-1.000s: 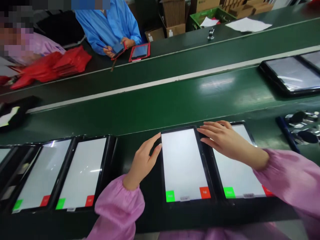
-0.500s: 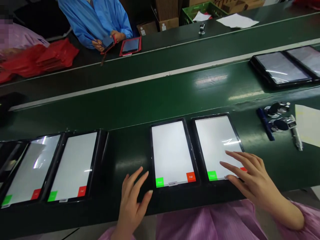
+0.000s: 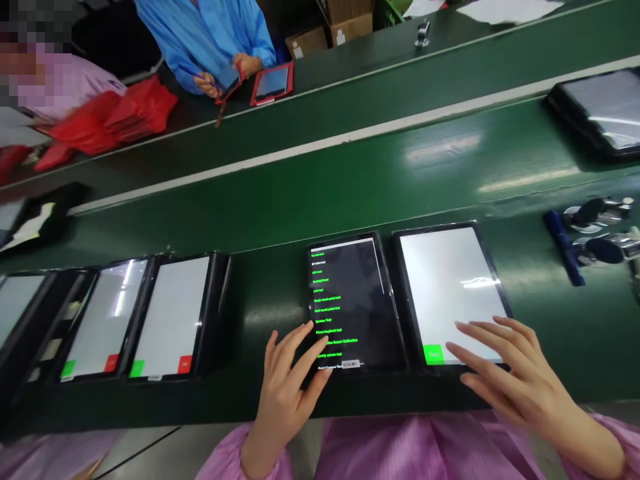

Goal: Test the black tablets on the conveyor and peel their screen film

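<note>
Two tablets lie side by side in front of me on the dark green bench. The left tablet (image 3: 357, 300) shows a black screen with a list of mostly green test names. My left hand (image 3: 293, 377) is over its lower left corner, fingers apart; whether a fingertip touches the glass I cannot tell. The right tablet (image 3: 440, 280) has a white screen with a green box at its lower left. Over its lower right part is my right hand (image 3: 510, 367), fingers spread and holding nothing; it hides that corner.
Further left lie more tablets (image 3: 173, 313) with white screens and green and red boxes. A blue pen (image 3: 564, 247) and metal-and-black fittings (image 3: 600, 233) are at right. Black tablets (image 3: 607, 113) rest on the green belt (image 3: 300, 180). Across it, a person in blue (image 3: 220, 40) handles red-cased devices.
The left tablet's screen has gone from white with green and red boxes to a black list. My left hand has moved right onto that tablet's corner. The view has shifted.
</note>
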### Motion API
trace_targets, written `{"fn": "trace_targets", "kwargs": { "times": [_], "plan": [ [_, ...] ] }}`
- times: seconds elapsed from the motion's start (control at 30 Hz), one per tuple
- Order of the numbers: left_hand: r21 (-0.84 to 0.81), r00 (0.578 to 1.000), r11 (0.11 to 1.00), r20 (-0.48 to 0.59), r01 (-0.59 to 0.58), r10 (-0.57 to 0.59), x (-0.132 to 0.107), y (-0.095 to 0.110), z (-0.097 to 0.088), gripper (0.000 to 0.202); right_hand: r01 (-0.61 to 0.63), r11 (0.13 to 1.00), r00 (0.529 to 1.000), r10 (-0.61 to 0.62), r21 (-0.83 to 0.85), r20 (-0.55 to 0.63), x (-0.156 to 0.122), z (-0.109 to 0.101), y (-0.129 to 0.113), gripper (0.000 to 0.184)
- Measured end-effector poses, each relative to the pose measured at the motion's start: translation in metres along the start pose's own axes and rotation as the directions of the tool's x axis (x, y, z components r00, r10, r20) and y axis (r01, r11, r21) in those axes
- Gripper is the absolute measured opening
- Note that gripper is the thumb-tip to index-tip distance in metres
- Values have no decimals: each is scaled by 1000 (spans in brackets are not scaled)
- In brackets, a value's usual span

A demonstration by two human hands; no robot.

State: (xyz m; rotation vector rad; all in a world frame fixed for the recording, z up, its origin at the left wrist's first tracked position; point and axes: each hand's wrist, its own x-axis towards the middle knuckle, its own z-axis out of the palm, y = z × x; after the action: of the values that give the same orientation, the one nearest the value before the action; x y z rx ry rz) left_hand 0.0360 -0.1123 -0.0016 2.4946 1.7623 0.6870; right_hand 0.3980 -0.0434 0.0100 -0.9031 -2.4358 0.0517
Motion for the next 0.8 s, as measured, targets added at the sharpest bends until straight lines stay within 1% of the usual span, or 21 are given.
{"fn": "trace_targets", "kwargs": {
  "times": [0.1,0.2,0.3,0.4,0.43,0.57,0.6,0.63,0.67,0.7,0.73,0.8],
  "plan": [
    [33,998,998,-18,60,-60,-2,-1,1,27,80,997,995,-79,-7,56,3,1,-3,25],
    [42,996,995,-23,85,-85,-2,-1,4,27,93,995,995,-92,-29,37,5,-2,-4,25],
    [68,999,996,4,54,-54,-1,1,6,32,55,998,998,-55,-38,1,4,-8,-2,24],
    [119,998,992,41,37,-42,-2,0,5,36,5,998,1000,-5,-64,2,2,-11,0,20],
    [104,998,993,35,49,-53,-3,-1,4,39,-14,998,1000,14,-65,3,2,-11,1,20],
    [-67,991,991,-53,116,-120,-13,-6,4,59,-60,997,998,61,-55,24,0,-3,1,22],
    [-93,989,985,-37,142,-146,-16,-6,5,67,-71,995,997,73,-76,34,0,-1,1,23],
    [-107,981,975,9,195,-196,-19,-5,7,76,-81,991,995,87,-104,50,0,0,1,25],
    [-111,959,954,78,279,-272,-21,-3,8,86,-91,987,993,100,-132,65,-1,0,2,26],
    [-110,919,918,154,382,-364,-22,0,10,95,-103,983,991,115,-154,73,-3,-1,4,27],
    [-111,861,866,220,488,-458,-23,4,12,100,-121,979,988,135,-165,71,-6,-3,6,28],
    [-122,723,726,294,677,-625,-22,13,15,104,-186,973,980,194,-135,51,-16,-9,10,34]
  ]
}}
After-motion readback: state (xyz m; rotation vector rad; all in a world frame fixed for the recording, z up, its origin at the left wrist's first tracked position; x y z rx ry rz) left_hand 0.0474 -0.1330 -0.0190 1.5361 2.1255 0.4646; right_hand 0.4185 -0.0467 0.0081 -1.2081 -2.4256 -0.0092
